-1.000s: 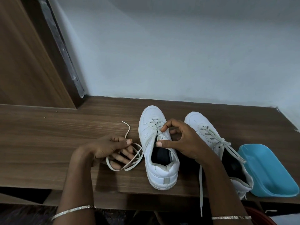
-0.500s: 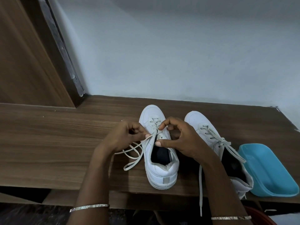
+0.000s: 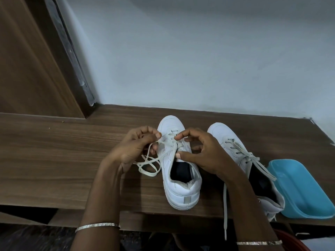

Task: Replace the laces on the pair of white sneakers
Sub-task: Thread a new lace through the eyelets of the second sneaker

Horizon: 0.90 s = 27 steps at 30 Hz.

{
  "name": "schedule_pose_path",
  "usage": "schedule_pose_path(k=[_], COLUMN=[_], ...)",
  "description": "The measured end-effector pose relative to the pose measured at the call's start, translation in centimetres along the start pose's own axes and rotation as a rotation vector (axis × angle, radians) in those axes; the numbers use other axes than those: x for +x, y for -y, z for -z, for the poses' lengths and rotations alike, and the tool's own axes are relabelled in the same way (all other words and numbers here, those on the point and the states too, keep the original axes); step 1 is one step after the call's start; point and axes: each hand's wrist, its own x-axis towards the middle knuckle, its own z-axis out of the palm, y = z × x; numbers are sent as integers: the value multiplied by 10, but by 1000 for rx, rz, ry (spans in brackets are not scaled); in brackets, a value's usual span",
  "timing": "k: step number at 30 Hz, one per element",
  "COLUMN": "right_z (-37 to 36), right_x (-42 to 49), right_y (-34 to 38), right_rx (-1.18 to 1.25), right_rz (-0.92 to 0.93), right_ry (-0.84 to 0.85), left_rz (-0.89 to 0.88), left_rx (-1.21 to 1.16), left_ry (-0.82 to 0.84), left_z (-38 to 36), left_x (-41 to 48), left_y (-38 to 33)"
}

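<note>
White lace (image 3: 154, 157) pinched in left hand (image 3: 135, 147) | right hand (image 3: 199, 153) curled, pinching sneaker (image 3: 183, 194) tongue

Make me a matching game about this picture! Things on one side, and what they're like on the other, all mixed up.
Things: 1 tray; 2 left hand; 3 right sneaker; 4 left sneaker.
Clues: A its lace end hangs off the table; B blue; C pinches a loose lace; D held by the right hand.
Pairs: 1-B; 2-C; 3-A; 4-D.
</note>
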Motion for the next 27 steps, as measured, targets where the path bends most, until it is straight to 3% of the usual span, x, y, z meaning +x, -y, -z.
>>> schedule_pose_path(k=[4, 10, 19, 21, 24, 27], right_z=[-6, -36, -58, -55, -47, -30], right_x=[3, 9, 13, 12, 8, 7], right_y=[12, 32, 33, 37, 47, 52], right_rx=[16, -73, -157, -67, 199, 518], right_rz=[66, 177, 179, 158, 63, -83], right_ry=[-117, -269, -301, -238, -123, -198], left_rz=[-88, -241, -235, -225, -164, -81], left_rx=[-232, -555, -440, -419, -430, -424], left_ry=[-43, 132, 283, 240, 16, -217], left_z=[3, 2, 0, -4, -10, -6], left_x=[-1, -6, -6, -6, 0, 8], left_y=[-5, -16, -15, -18, -17, -7])
